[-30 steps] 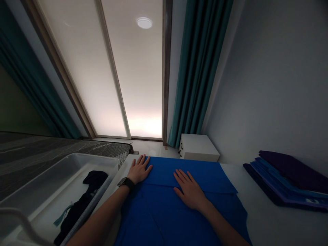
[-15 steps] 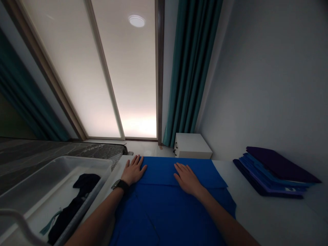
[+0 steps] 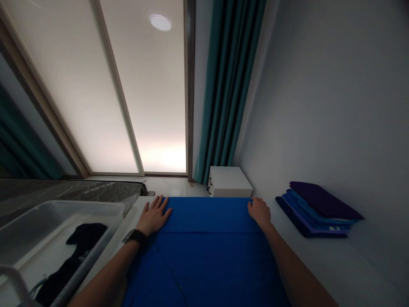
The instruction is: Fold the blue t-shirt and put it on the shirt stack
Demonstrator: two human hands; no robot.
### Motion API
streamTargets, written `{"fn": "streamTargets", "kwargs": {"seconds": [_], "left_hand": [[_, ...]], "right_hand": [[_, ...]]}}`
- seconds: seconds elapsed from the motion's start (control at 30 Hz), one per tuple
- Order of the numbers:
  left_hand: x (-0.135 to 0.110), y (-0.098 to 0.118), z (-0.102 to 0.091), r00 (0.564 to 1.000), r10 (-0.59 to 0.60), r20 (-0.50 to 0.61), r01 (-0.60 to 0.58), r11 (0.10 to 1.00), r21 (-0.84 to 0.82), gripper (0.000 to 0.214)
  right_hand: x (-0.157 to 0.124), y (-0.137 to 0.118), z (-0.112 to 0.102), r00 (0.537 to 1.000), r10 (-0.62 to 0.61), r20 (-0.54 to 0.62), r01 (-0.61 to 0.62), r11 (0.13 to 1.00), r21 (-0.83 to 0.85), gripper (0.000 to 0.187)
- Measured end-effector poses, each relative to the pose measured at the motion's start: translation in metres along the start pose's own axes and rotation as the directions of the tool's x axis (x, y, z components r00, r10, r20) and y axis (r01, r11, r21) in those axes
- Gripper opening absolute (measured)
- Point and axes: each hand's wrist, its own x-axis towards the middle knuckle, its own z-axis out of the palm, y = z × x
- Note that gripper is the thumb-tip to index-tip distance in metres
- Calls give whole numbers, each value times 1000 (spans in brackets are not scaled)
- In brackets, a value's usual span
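Dimly, make out a grey wall (image 3: 319, 106) down the whole right side, then frosted sliding doors (image 3: 150, 94) straight ahead, glowing brightest near the bottom and showing a round white light (image 3: 160, 22) high on one panel. Just beside those doors, find a teal curtain (image 3: 225, 94) hanging in deep folds, with a second teal curtain (image 3: 25, 140) at the far left. Nearer, look down on a white tabletop (image 3: 309, 260), covered across the middle by a blue cloth (image 3: 204, 260), laid out flat, with a crosswise fold making a smooth band along the far end and a few creases in the nearer left part. Leftward, see a dark grey veined surface (image 3: 70, 189) behind a translucent plastic bin (image 3: 79, 209). Past the far edge, spot a small white cabinet (image 3: 231, 179) with dark handles, near the foot of the first curtain. Toward the wall, find a stack of folded cloths (image 3: 319, 202), deep purple uppermost, blues and violet between, navy beneath. Inside the bin, note a crumpled dark cloth (image 3: 87, 234). Have left hand (image 3: 154, 216) palm down at the blue cloth's far left corner, fingers slightly apart. Keep right hand (image 3: 260, 212) at the far right corner, fingers bent together; cannot tell about any pinch on the fabric. Wear a dark watch (image 3: 136, 236) on the left wrist.
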Motion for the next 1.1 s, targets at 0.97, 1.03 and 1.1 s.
{"fn": "streamTargets", "kwargs": {"seconds": [0.97, 1.03, 1.1], "left_hand": [[0, -1, -3, 999, -18, 39, 16, 999, 44, 63], [0, 2, -5, 998, -18, 55, 16, 999, 39, 64], [-1, 4, -6, 997, -21, 69, 19, 999, 32, 66]], "right_hand": [[19, 18, 5, 995, 4, 104, -4, 1000, 3, 33], [14, 19, 3, 994, -15, 107, 15, 1000, -4, 34], [8, 20, 0, 993, -33, 110, 34, 999, -9, 34]]}}
